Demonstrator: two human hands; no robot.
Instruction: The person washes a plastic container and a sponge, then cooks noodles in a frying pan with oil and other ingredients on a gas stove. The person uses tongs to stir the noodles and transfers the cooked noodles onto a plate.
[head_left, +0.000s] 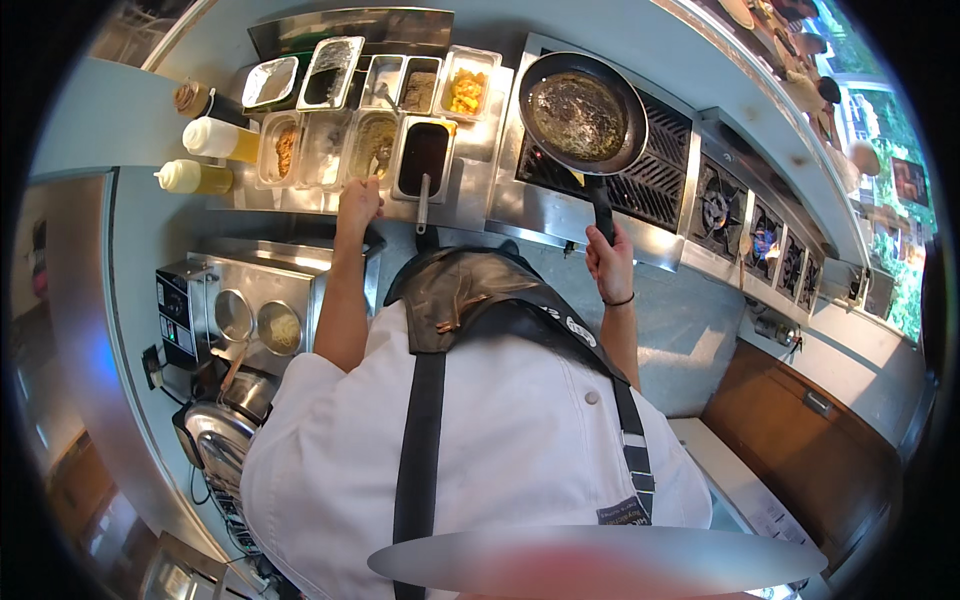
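My right hand (610, 264) is closed around the black handle of a frying pan (579, 112). A thin, glossy layer of oil with dark residue covers the pan's inside, and the pan is above the ridged grill (664, 150). With my left hand (361, 202) I pinch the end of a spoon (377, 166), whose bowl rests in a steel container of greenish-brown chopped seasoning (373, 133). To its right, a container of dark sauce (424, 156) has a ladle (423, 202) in it. A container of pale contents (325, 154) stands to its left.
Squeeze bottles (195, 177) stand at the far left of the counter. Orange-yellow chunks (469, 91) fill a container near the grill. A burner (765, 240) burns at the right, with a wooden spoon (744, 244) beside it. Boiler baskets (280, 328) are at lower left.
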